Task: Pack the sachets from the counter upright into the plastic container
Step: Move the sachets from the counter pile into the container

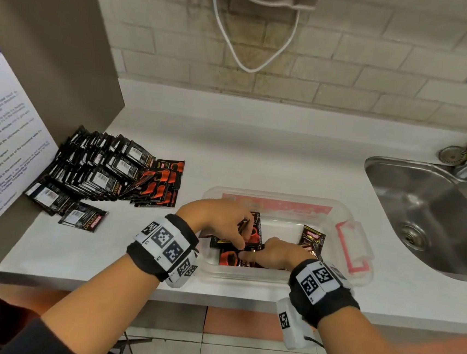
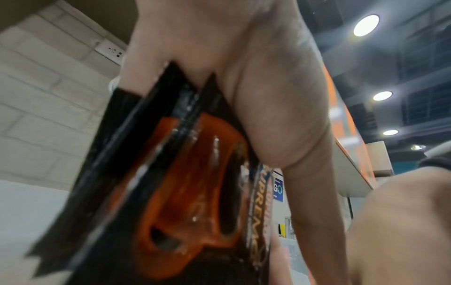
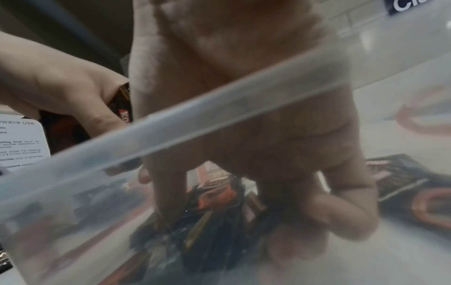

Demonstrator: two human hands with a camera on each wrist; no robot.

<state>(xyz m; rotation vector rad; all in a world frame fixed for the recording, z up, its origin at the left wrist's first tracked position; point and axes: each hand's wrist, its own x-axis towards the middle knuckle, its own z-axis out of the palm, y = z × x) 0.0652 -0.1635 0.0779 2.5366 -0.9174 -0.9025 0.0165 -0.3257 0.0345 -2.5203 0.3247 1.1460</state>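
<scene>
Left hand (image 1: 217, 218) grips sachets (image 1: 251, 231), count unclear; right hand (image 1: 276, 252) grasp unclear.

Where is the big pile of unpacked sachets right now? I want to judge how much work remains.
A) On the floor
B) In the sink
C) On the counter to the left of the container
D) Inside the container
C: the fanned pile of sachets lies on the white counter to the left of the clear plastic container, which holds only a few so far.
</scene>
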